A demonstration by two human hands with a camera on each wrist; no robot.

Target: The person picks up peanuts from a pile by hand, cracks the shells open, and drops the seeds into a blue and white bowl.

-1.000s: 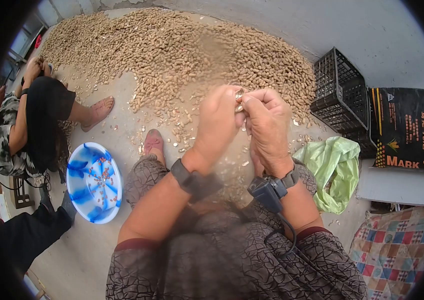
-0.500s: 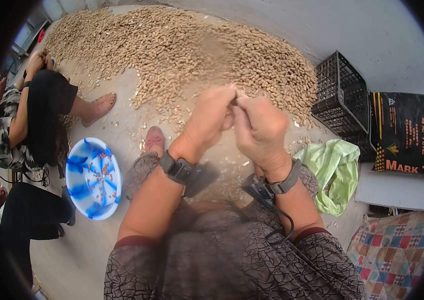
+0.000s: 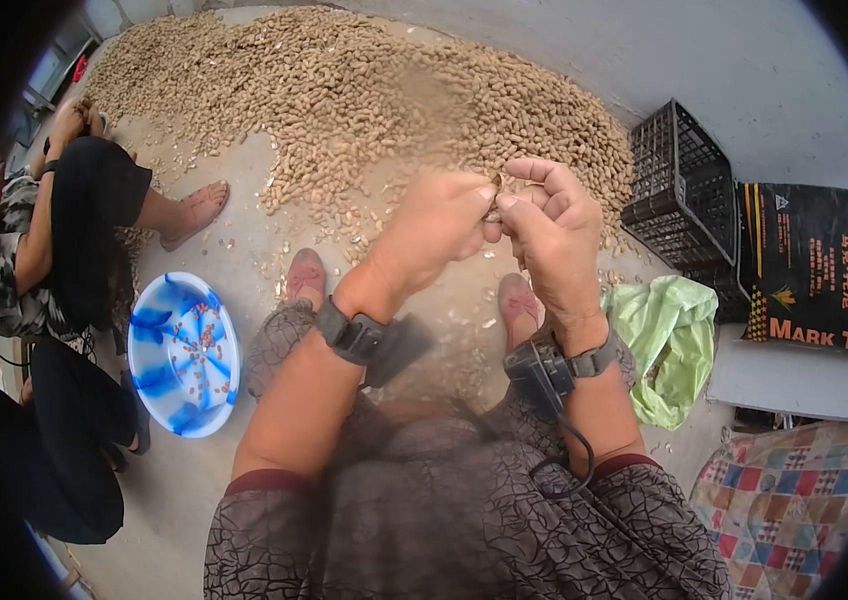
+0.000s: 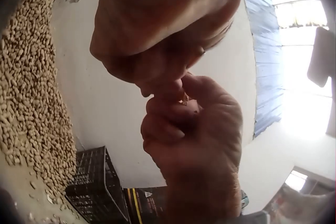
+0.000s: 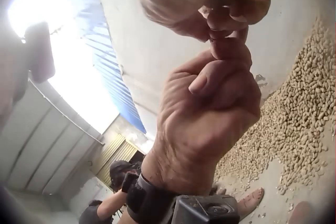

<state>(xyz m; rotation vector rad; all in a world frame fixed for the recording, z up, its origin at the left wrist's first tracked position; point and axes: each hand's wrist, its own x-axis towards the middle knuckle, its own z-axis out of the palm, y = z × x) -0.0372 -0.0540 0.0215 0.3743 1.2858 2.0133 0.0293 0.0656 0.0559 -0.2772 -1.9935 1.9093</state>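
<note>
Far to the left of the fingers [image 3: 482, 193], a seated person [image 3: 94, 185] is bending a knee in black trousers, and another pair of dark-trousered legs [image 3: 74, 440] is showing farther below. To the lower left of the fingers, a blue-and-white basin [image 3: 157, 375] is standing on the floor [image 3: 174, 490] and holding scattered reddish kernels [image 3: 203, 338]. Beyond the fingers, a broad heap of unshelled peanuts [image 3: 324, 100] is spreading along the wall. The left hand [image 3: 434, 225] is curling inward, its thumb and forefinger nearly closed and pinching one side of a small peanut [image 3: 492, 214]. That piece is sitting right between the fingertips of both hands, mostly hidden. The right hand [image 3: 556, 225] is pinching it from the other side with thumb and forefinger, the remaining fingers bending more loosely. To the right of the fingers, a pale green bag [image 3: 689, 310] is lying crumpled, a black crate [image 3: 681, 175] is standing slightly higher up, a black printed sack [image 3: 824, 260] is resting farther out, and a patchwork cloth [image 3: 794, 490] is lying below the sack.
</note>
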